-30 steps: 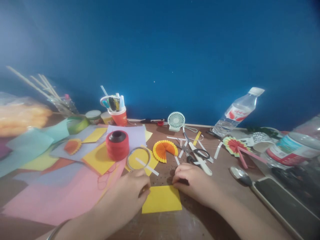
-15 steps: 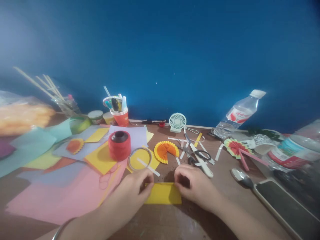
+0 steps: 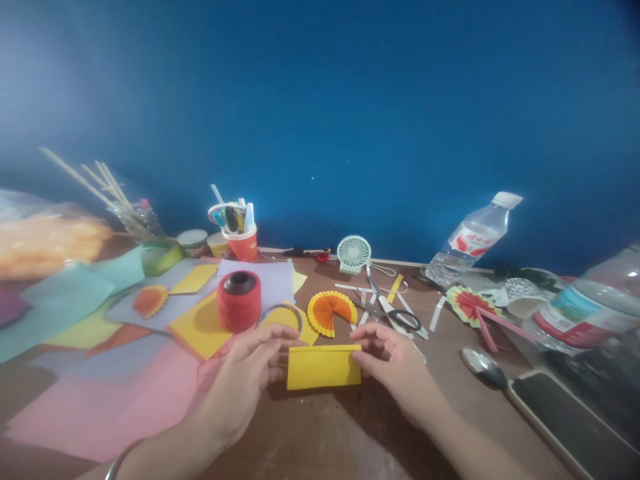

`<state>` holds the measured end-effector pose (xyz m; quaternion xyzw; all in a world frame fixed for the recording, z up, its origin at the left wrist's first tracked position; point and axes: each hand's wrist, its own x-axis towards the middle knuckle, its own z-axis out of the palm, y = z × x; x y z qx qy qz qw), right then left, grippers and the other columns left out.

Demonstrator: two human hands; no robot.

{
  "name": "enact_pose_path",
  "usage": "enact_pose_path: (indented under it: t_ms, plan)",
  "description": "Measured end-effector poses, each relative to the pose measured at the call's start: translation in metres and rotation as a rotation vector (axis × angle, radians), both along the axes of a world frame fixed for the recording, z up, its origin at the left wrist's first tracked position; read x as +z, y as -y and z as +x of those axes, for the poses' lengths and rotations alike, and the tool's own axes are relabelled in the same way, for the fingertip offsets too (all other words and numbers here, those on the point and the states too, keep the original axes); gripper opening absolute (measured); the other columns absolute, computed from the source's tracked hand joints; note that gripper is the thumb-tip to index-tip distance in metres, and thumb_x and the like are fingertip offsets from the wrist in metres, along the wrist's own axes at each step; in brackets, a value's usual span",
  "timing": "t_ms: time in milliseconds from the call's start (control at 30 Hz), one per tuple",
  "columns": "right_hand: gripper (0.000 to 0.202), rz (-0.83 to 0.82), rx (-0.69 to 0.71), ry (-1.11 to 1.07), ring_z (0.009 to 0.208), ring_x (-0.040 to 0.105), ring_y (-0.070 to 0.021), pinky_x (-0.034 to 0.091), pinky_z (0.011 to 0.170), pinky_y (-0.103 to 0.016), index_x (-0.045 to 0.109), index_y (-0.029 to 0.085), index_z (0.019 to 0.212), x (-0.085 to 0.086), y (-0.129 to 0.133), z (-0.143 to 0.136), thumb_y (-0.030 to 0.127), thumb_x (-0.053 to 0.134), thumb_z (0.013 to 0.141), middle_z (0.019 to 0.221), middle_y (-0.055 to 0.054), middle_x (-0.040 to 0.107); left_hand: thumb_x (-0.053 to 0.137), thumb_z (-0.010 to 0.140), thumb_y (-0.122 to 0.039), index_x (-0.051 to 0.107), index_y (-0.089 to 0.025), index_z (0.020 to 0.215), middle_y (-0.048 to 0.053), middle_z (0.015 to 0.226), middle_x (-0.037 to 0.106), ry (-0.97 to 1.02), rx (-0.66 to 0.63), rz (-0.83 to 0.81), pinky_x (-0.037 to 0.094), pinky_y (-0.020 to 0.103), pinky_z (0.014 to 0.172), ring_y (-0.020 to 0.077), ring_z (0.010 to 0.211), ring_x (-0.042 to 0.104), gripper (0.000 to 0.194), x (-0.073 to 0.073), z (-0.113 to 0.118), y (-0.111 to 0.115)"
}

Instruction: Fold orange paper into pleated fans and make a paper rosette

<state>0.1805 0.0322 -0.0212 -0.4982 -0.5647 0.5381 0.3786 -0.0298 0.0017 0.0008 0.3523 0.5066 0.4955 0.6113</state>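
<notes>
A yellow paper point(image 3: 324, 369) with a narrow fold along its top edge is held up just above the brown table point(image 3: 300, 440). My left hand point(image 3: 257, 360) grips its left edge, the fingers partly behind it. At the right edge my right hand point(image 3: 383, 353) pinches the paper between thumb and fingers. Just beyond the paper lie a pleated orange and yellow fan point(image 3: 332, 313), a silver ring point(image 3: 281, 310) and scissors point(image 3: 405, 320) among white paper strips.
Coloured sheets point(image 3: 115, 400) cover the left side, with a red thread spool point(image 3: 239, 301) on them. Behind stand a cup of pens point(image 3: 243, 243) and a small fan point(image 3: 354, 253). To the right are a bottle point(image 3: 470, 240), a spoon point(image 3: 483, 367) and a phone point(image 3: 570, 420).
The yellow paper has been lifted and tilted up from the table. Both hands have shifted from its top edge to its sides, and their fingers are more spread.
</notes>
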Motion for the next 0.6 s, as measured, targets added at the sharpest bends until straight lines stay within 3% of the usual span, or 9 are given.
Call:
enact_pose_path:
  t_ms: [133, 233, 467, 600]
  plan:
    - [0.017, -0.026, -0.004, -0.027, 0.061, 0.054, -0.0115, 0.042, 0.054, -0.021, 0.056, 0.018, 0.085, 0.002, -0.001, -0.001, 0.02, 0.058, 0.068, 0.069, 0.002, 0.059, 0.049, 0.079, -0.028, 0.06, -0.013, 0.086, 0.01, 0.084, 0.067, 0.064, 0.005, 0.014, 0.048, 0.033, 0.068, 0.0212, 0.077, 0.062, 0.02, -0.001, -0.001, 0.0]
    - [0.017, -0.033, 0.001, -0.032, 0.062, 0.054, -0.0115, 0.042, 0.054, -0.021, 0.056, 0.018, 0.084, 0.003, -0.001, -0.001, 0.02, 0.058, 0.068, 0.069, 0.001, 0.058, 0.047, 0.08, -0.033, 0.06, -0.014, 0.085, 0.008, 0.084, 0.066, 0.001, -0.02, 0.016, 0.048, 0.032, 0.068, 0.0199, 0.076, 0.061, 0.023, 0.001, 0.0, -0.001]
    - [0.016, -0.001, 0.064, 0.004, 0.067, 0.056, -0.0127, 0.045, 0.061, -0.023, 0.056, 0.018, 0.083, 0.005, 0.005, -0.004, 0.017, 0.057, 0.067, 0.073, 0.0, 0.06, 0.058, 0.069, -0.033, 0.066, -0.02, 0.07, 0.0, 0.073, 0.066, -0.592, -0.217, 0.135, 0.042, 0.027, 0.066, 0.0177, 0.072, 0.058, 0.016, -0.001, 0.0, -0.004]
    - [0.02, 0.059, 0.134, 0.018, 0.072, 0.056, -0.0146, 0.045, 0.063, -0.024, 0.058, 0.018, 0.084, 0.01, 0.009, -0.004, 0.015, 0.055, 0.064, 0.078, -0.001, 0.059, 0.056, 0.068, -0.035, 0.065, -0.021, 0.064, -0.002, 0.066, 0.065, -0.724, -0.231, 0.147, 0.04, 0.025, 0.058, 0.0159, 0.063, 0.056, 0.018, -0.001, 0.0, -0.002]
